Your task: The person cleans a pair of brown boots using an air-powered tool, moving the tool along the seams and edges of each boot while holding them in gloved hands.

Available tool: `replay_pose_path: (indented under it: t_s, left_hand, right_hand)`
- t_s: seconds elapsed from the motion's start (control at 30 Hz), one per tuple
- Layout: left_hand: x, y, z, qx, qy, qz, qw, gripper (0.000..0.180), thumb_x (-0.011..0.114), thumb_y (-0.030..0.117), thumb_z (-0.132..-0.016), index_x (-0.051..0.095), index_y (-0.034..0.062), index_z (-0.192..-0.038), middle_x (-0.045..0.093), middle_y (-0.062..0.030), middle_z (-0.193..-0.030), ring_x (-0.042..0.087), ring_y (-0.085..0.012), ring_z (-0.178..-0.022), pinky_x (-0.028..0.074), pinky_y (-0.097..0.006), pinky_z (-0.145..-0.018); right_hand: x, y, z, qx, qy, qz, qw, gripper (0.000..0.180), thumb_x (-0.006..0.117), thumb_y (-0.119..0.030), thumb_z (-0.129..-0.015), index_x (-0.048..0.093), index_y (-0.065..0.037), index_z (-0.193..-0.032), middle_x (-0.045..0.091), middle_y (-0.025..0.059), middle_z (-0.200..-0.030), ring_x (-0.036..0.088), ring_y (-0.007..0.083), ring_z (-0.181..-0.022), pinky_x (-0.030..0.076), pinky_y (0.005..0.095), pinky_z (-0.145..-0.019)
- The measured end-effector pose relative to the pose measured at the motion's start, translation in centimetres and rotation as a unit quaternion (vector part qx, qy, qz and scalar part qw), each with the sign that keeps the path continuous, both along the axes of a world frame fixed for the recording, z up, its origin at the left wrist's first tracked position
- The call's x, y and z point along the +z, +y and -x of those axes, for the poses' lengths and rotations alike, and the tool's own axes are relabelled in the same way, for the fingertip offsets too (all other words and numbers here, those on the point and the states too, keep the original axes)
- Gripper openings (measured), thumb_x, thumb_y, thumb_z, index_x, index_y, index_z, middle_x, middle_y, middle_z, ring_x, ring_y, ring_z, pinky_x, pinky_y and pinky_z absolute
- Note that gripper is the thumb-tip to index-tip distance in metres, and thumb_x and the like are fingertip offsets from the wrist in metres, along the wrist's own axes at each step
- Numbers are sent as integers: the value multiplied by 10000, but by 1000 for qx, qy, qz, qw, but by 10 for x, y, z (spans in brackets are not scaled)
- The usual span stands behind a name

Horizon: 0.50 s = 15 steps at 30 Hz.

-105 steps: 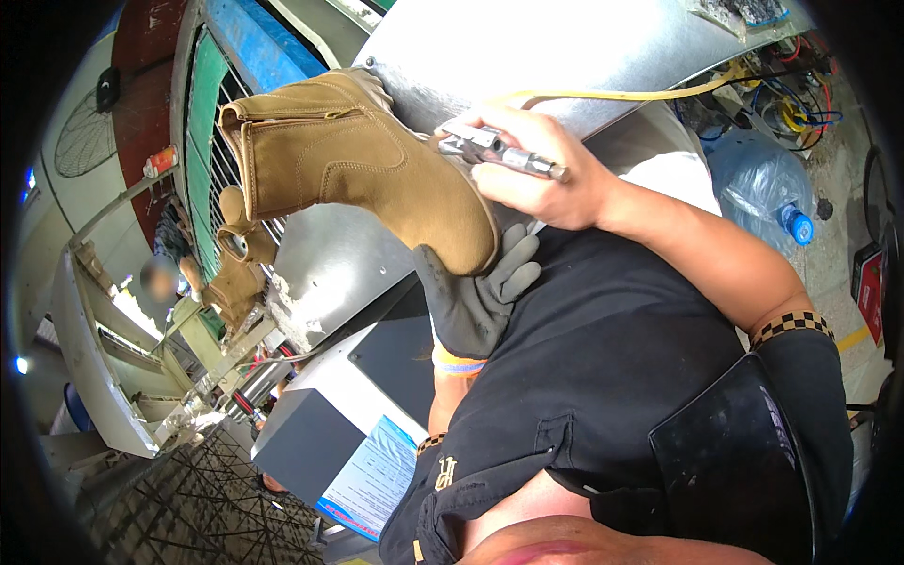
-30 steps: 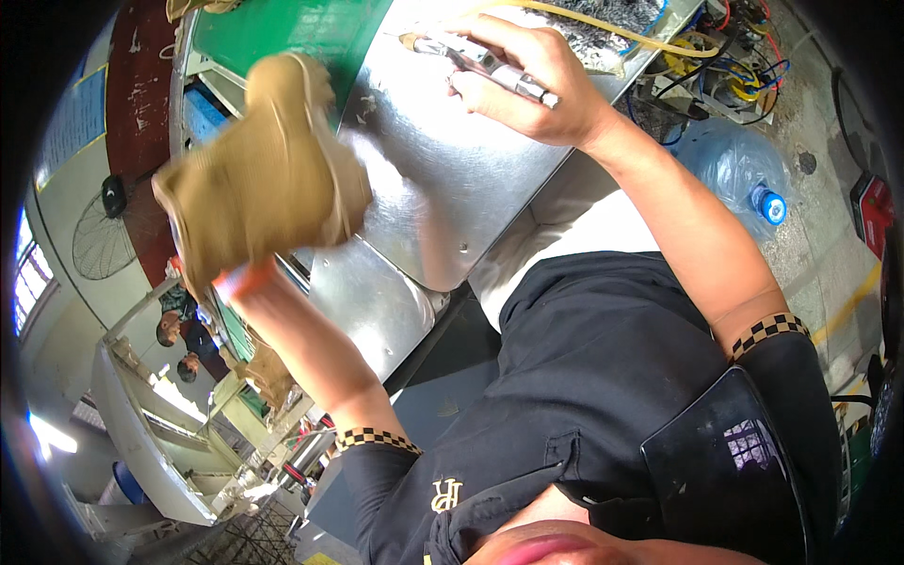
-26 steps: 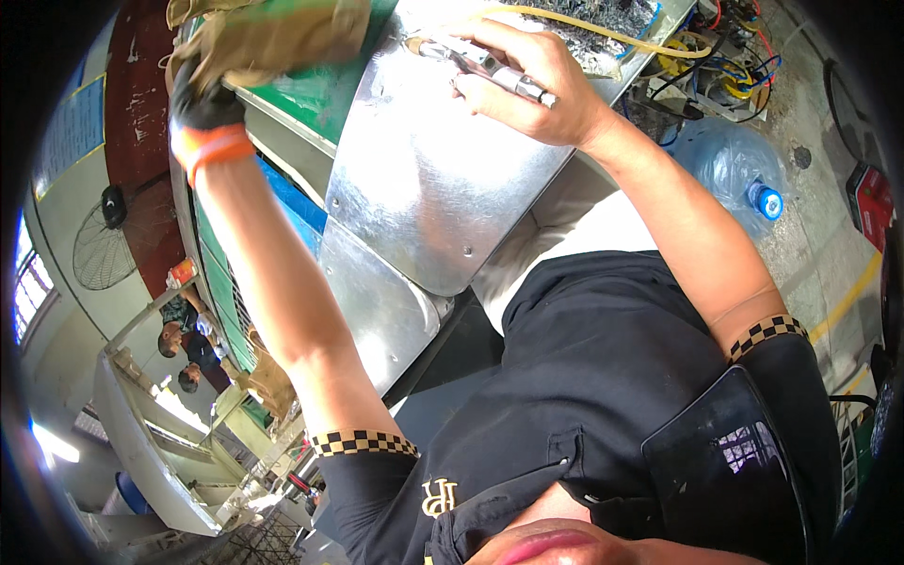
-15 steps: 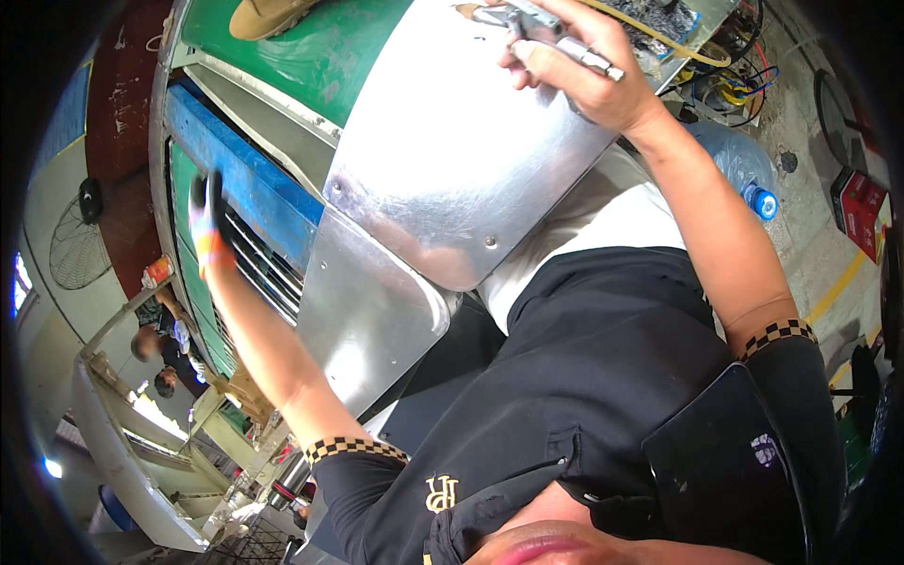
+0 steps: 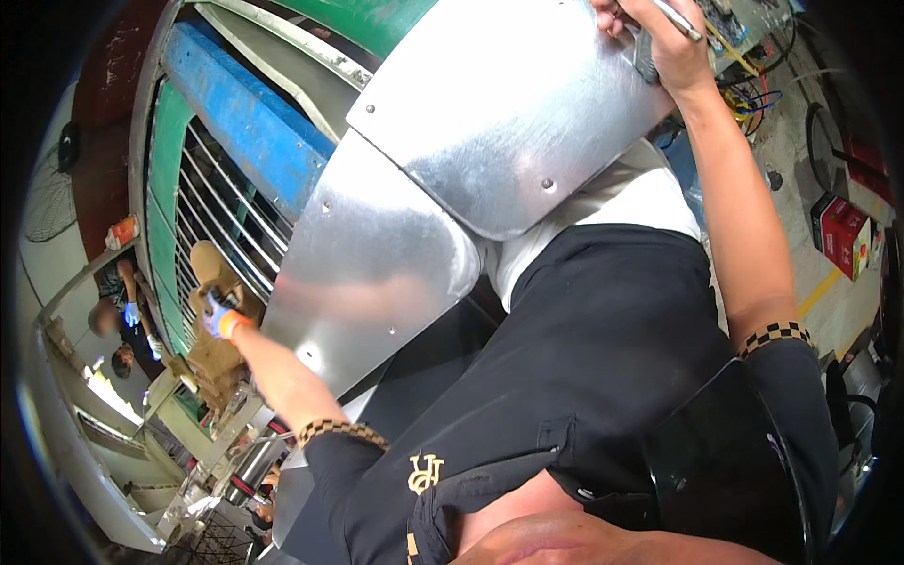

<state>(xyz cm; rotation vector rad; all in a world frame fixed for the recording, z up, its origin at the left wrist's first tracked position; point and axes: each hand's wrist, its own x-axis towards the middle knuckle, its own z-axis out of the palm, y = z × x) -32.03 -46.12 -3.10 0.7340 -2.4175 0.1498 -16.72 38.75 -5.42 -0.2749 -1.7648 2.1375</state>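
Note:
My left hand (image 5: 224, 318), in a blue and dark glove with an orange cuff, is at a tan suede-like item (image 5: 215, 264) beside a green metal frame. Its fingers look bent against that item; the hand is small here and the grip is partly unclear. At the upper right my bare right hand (image 5: 673, 42) closes around a slim silver metal tool (image 5: 680, 21), with its front end out of the picture. This hand is over the far right edge of a shiny metal panel (image 5: 490, 141). Beneath its fingers shows a dark grey piece (image 5: 646, 58). A second shiny panel (image 5: 377, 245) adjoins the first on its left.
A blue beam (image 5: 235, 108) and curved metal bars (image 5: 231, 212) stand beyond the panels. Two people in gloves (image 5: 127, 330) are at the far left. Hoses and cables (image 5: 753, 99) lie at the upper right, a red box (image 5: 838, 235) on the floor.
My left hand has come down and back from beside the blue beam to the tan item. My right hand and its tool have shifted right and up. The view has moved.

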Motion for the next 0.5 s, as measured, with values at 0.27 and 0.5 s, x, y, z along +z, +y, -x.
replay_pose_path:
  t_s: [0.27, 0.5]
  left_hand:
    - [1, 44, -64, -191, 166, -389, 886, 383, 659, 259, -878, 653, -27, -1131, 685, -82, -1036, 631, -190, -883, 544, -368, -743]
    - [22, 239, -222, -341, 113, -520, 775, 217, 605, 213, -847, 675, 72, -997, 655, -82, -969, 627, -236, -916, 518, -400, -828]
  right_hand:
    - [-11, -6, 10, -7, 71, -5, 997, 403, 601, -171, -868, 577, 1, -1232, 635, 53, -779, 607, 116, -571, 482, 238, -484]
    - [-3, -4, 1, -27, 54, -60, 996, 325, 605, -179, -882, 646, -5, -1154, 635, 50, -766, 580, 107, -533, 454, 226, -470]
